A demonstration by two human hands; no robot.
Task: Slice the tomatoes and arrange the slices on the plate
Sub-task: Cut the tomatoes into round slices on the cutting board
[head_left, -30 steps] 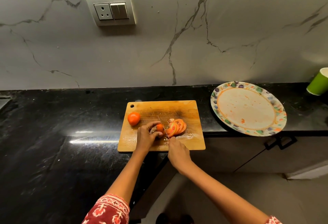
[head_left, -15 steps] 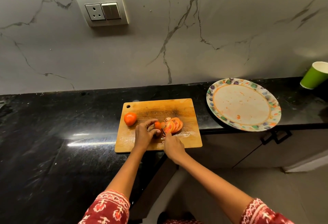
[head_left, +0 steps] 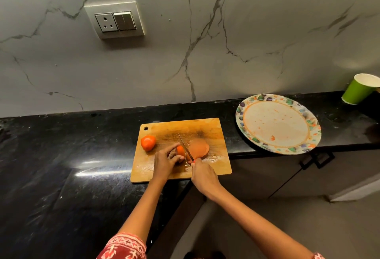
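A wooden cutting board (head_left: 205, 127) lies on the black counter. A whole tomato (head_left: 148, 142) sits at its left side. My left hand (head_left: 165, 161) pinches the remaining tomato piece (head_left: 181, 150) near the board's middle. My right hand (head_left: 202, 173) grips a knife (head_left: 185, 147) whose blade stands between that piece and a blurred pile of cut slices (head_left: 198, 149). A patterned plate (head_left: 278, 123) lies to the right, bare except for juice smears.
A green paper cup (head_left: 358, 92) stands at the far right against the marble wall. A socket and switch panel (head_left: 114, 20) is on the wall. The counter (head_left: 61, 156) ends in front, with cabinet handles (head_left: 316, 159) below the plate.
The knife blade has risen and sits between the held piece and the slices. The slice pile is now blurred. The camera view has shifted slightly.
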